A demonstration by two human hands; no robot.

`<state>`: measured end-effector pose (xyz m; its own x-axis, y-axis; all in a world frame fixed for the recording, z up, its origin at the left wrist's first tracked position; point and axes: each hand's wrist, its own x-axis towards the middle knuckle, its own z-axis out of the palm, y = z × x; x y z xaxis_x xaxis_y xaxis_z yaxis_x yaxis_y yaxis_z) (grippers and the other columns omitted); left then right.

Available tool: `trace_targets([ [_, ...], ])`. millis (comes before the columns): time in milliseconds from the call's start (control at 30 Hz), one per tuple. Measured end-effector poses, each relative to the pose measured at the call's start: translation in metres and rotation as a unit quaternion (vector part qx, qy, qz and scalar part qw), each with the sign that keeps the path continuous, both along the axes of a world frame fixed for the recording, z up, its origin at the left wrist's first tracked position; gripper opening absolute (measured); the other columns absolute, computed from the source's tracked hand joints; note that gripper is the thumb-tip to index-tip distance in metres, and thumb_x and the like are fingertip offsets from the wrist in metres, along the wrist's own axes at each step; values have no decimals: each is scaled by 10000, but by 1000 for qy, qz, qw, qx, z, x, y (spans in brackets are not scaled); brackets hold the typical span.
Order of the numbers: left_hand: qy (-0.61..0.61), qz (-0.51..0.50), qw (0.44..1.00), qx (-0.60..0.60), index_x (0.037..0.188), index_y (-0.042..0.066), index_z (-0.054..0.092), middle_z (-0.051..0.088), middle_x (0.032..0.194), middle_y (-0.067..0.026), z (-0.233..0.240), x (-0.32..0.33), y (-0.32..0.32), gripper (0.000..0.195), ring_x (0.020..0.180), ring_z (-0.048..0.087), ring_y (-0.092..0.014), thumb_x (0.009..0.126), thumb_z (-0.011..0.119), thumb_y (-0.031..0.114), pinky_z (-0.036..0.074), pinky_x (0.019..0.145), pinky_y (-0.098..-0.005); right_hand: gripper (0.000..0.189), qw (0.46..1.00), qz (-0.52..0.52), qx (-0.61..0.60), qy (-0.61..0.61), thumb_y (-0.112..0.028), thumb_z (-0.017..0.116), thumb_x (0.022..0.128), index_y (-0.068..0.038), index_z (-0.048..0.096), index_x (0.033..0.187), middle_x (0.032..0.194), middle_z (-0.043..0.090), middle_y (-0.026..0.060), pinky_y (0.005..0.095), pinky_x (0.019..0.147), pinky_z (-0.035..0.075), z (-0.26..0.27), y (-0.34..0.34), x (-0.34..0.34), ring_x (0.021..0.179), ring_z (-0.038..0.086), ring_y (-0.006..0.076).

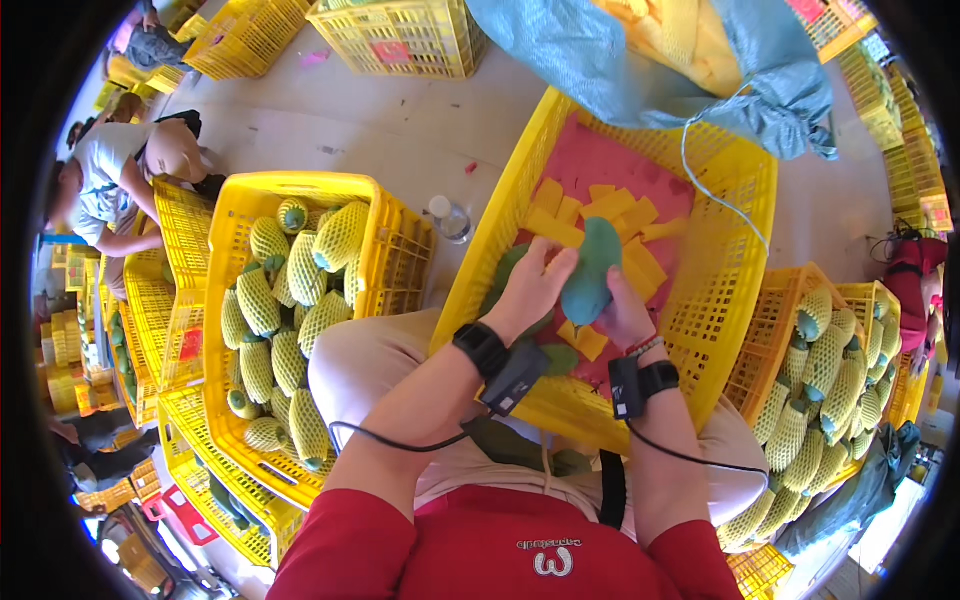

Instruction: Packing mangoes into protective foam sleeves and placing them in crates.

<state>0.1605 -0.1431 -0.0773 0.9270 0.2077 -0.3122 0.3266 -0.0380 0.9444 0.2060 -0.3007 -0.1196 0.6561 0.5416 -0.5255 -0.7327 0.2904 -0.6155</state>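
My right hand [626,311] grips a smooth green mango [592,270] with its stem end towards me. Against the mango's left side is my left hand [534,283], fingers curled and thumb near the fruit. A yellow foam net sleeve [551,226] lies at its fingertips; whether the fingers pinch it cannot be made out. Both hands are over a yellow plastic crate [480,259] between my knees. Inside, several more foam sleeves [637,266] lie on a red lining [577,150]. Other green mangoes [559,360] show below my hands, partly covered by them.
Left of my knee, a yellow crate [300,181] holds several fruits in foam nets [289,300]. More netted fruits [817,382] fill crates on the right. A blue sack [570,52] rests over the far crate edge. A clear bottle [450,220] is on the floor. A person [124,172] bends over crates.
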Motion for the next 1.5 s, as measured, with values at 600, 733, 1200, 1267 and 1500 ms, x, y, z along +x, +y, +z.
trace_targets([
  [600,-202,27,978,-36,1117,-9,502,607,901,-158,56,-112,9,337,799,592,-187,864,490,213,472,689,-320,552,863,-83,-198,-457,-348,521,820,-79,357,1272,1235,449,96,388,837,453,58,2,-109,1116,452,258],
  [733,-110,52,967,-223,1105,12,522,595,936,-110,62,-125,11,314,832,564,-167,838,486,172,465,703,-293,557,948,-35,-31,-314,-198,569,784,-60,335,1270,1233,426,142,356,841,446,61,-9,-112,1123,440,259],
  [1200,-237,25,937,254,776,57,650,584,770,-143,83,-136,20,134,753,571,-309,664,589,99,461,669,-379,629,972,141,23,-189,-356,456,827,-47,265,1340,1150,497,114,311,693,491,140,-31,-149,899,567,209],
  [1267,-251,19,940,229,797,56,648,575,773,-134,89,-136,20,145,758,566,-304,674,588,103,457,670,-366,659,955,155,-26,-252,-343,488,801,-52,258,1346,1160,488,127,314,685,493,149,-32,-149,906,566,214],
  [1500,-267,-235,905,235,773,53,642,589,764,-122,103,-125,28,145,714,565,-313,679,573,139,455,625,-380,750,931,178,-35,-317,-312,564,728,-45,250,1355,1206,448,141,303,742,473,148,-18,-155,996,525,224],
])
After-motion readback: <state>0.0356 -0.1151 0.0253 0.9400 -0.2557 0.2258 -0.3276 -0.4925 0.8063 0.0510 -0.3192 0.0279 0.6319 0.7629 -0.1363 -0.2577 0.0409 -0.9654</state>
